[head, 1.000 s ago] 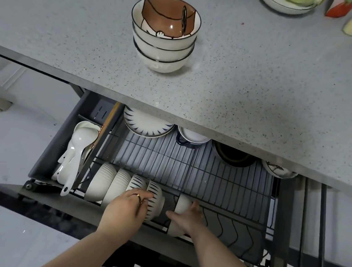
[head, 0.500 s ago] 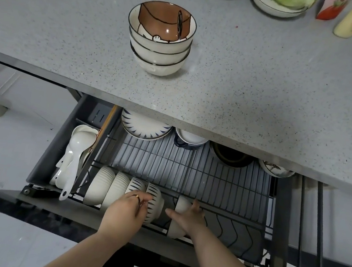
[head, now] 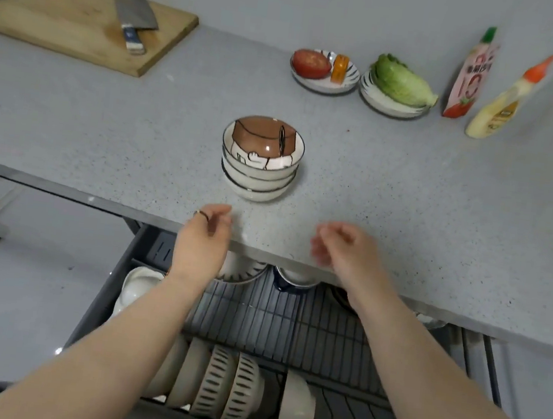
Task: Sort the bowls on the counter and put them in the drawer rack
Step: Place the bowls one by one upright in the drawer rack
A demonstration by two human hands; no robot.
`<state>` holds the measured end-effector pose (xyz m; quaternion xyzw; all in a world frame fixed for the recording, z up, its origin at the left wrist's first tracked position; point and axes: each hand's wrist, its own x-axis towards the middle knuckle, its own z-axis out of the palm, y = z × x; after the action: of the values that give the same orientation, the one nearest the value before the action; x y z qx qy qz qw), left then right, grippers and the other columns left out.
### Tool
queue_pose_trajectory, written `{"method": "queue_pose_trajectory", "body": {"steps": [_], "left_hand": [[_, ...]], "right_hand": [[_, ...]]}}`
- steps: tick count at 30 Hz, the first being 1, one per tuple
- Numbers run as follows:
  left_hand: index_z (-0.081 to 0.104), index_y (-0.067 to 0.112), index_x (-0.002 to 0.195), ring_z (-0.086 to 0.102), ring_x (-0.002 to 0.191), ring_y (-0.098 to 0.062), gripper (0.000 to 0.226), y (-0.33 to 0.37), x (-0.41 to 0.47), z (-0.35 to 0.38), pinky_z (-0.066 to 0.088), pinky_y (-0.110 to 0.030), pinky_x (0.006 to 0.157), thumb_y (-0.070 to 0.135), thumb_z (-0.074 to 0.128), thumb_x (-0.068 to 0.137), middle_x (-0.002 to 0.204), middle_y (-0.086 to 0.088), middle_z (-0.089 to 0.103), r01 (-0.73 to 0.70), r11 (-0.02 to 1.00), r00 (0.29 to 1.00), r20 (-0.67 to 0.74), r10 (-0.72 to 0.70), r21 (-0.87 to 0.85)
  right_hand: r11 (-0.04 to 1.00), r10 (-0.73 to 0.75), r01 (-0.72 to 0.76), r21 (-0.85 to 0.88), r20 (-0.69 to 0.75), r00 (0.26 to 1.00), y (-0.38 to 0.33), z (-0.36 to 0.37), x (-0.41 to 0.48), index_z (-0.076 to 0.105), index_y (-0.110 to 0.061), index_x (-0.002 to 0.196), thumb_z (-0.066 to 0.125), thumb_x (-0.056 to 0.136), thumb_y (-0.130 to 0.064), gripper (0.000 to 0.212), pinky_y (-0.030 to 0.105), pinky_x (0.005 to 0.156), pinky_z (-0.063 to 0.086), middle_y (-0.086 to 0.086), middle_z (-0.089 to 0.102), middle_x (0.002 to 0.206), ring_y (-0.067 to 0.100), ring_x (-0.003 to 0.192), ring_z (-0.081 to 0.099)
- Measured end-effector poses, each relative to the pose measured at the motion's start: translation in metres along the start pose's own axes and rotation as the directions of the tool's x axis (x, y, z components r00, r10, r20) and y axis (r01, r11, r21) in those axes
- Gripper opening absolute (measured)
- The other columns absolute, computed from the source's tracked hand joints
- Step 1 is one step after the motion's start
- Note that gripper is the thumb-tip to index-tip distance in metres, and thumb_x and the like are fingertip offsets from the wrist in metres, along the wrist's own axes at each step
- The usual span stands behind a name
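Three white bowls stand stacked (head: 260,162) on the grey counter (head: 408,190), the top one brown inside with a cartoon drawing. My left hand (head: 204,235) and my right hand (head: 341,249) hover over the counter's front edge, just in front of the stack, both empty with fingers loosely curled and apart. Below, the open drawer rack (head: 290,317) holds a front row of bowls on edge: ribbed pale ones, two dash-patterned ones (head: 229,386), and a plain white bowl (head: 294,407) to their right.
At the back of the rack, plates and bowls sit half hidden under the counter. White spoons (head: 137,288) lie in the drawer's left compartment. On the counter: a cutting board with a cleaver (head: 134,22), two plates of vegetables (head: 325,68), two sauce bottles (head: 469,76).
Both hands let go of the bowls in the rack's front row and rose to the counter edge. The view tilted up, showing the back of the counter.
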<state>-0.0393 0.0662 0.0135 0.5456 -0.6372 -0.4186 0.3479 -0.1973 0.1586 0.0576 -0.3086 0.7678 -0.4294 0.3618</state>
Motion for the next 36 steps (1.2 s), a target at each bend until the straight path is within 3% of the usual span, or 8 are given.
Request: {"method": "queue_pose_trajectory", "body": {"steps": [4,7,10,14,19,24,29,36], "left_hand": [[0.037,0.011,0.133,0.056,0.100,-0.017,0.042,0.031,0.046,0.000,0.040,-0.012,0.083,0.021,0.042,0.092,0.108,0.001,0.056,0.092,0.986,0.996,0.001,-0.092,-0.141],[0.020,0.012,0.141,0.026,0.137,-0.024,0.050,0.041,0.066,0.007,0.021,-0.035,0.111,0.021,0.034,0.094,0.150,-0.008,0.026,0.219,0.955,0.974,0.104,-0.201,-0.201],[0.021,0.016,0.141,0.019,0.140,-0.020,0.049,0.041,0.074,0.010,0.014,-0.036,0.115,0.018,0.031,0.093,0.153,-0.005,0.022,0.239,0.929,0.970,0.109,-0.217,-0.282],[0.031,0.017,0.138,0.025,0.138,-0.020,0.044,0.038,0.075,0.012,0.018,-0.041,0.116,0.023,0.029,0.095,0.150,-0.005,0.028,0.180,0.939,0.983,0.083,-0.162,-0.292],[0.029,0.015,0.139,0.020,0.140,-0.019,0.049,0.037,0.071,0.013,0.014,-0.042,0.117,0.036,0.024,0.096,0.152,-0.006,0.025,0.064,0.990,0.997,0.057,-0.057,-0.129],[0.021,0.014,0.142,0.017,0.141,-0.021,0.055,0.039,0.065,0.015,0.010,-0.045,0.117,0.041,0.025,0.094,0.152,-0.006,0.025,0.013,0.997,0.999,0.044,-0.016,0.076],[0.019,0.017,0.143,0.024,0.139,-0.024,0.055,0.042,0.066,0.015,0.015,-0.047,0.115,0.041,0.027,0.093,0.150,-0.006,0.031,0.027,0.996,0.997,0.069,-0.033,0.089],[0.018,0.015,0.142,0.020,0.140,-0.024,0.061,0.042,0.061,0.013,0.007,-0.045,0.116,0.046,0.031,0.091,0.152,-0.007,0.026,-0.039,0.978,0.999,0.043,0.031,0.206]], "right_hand": [[0.997,-0.072,0.074,0.014,-0.130,0.989,-0.045,0.019,0.043,0.046,-0.012,0.132,0.043,0.093,-0.020,0.040,0.032,0.098,0.039,0.004,0.055,0.126,0.019,0.114,0.052],[0.999,-0.036,0.036,0.001,-0.056,0.998,-0.058,0.038,0.067,0.022,-0.012,0.145,0.041,0.093,-0.030,0.058,0.037,0.112,0.023,0.005,0.025,0.154,0.023,0.141,0.025],[1.000,0.022,-0.022,0.017,-0.029,0.999,-0.062,0.050,0.078,0.023,-0.012,0.145,0.038,0.093,-0.035,0.058,0.039,0.112,0.024,0.007,0.027,0.153,0.025,0.140,0.025],[0.996,-0.079,0.080,0.049,-0.031,0.996,-0.067,0.058,0.079,0.053,-0.013,0.122,0.038,0.094,-0.023,0.033,0.026,0.087,0.034,0.000,0.056,0.109,0.018,0.107,0.050],[0.992,-0.120,0.122,0.042,-0.039,0.992,-0.065,0.060,0.076,0.047,-0.015,0.129,0.041,0.092,-0.024,0.038,0.045,0.110,0.033,0.008,0.050,0.133,0.024,0.125,0.044],[0.985,-0.129,0.130,0.116,-0.013,0.992,-0.070,0.060,0.071,0.016,-0.018,0.147,0.040,0.092,-0.029,0.061,0.046,0.115,0.024,0.002,0.030,0.152,0.020,0.140,0.027],[0.968,-0.128,0.132,0.213,-0.036,0.991,-0.075,0.061,0.070,0.025,-0.014,0.141,0.036,0.089,-0.005,0.054,0.039,0.111,0.033,0.003,0.045,0.137,0.020,0.125,0.043],[0.985,0.013,0.023,0.169,-0.208,0.978,-0.076,0.069,0.070,0.027,-0.023,0.143,0.032,0.090,-0.017,0.053,0.046,0.112,0.028,0.004,0.045,0.142,0.027,0.131,0.039]]}}
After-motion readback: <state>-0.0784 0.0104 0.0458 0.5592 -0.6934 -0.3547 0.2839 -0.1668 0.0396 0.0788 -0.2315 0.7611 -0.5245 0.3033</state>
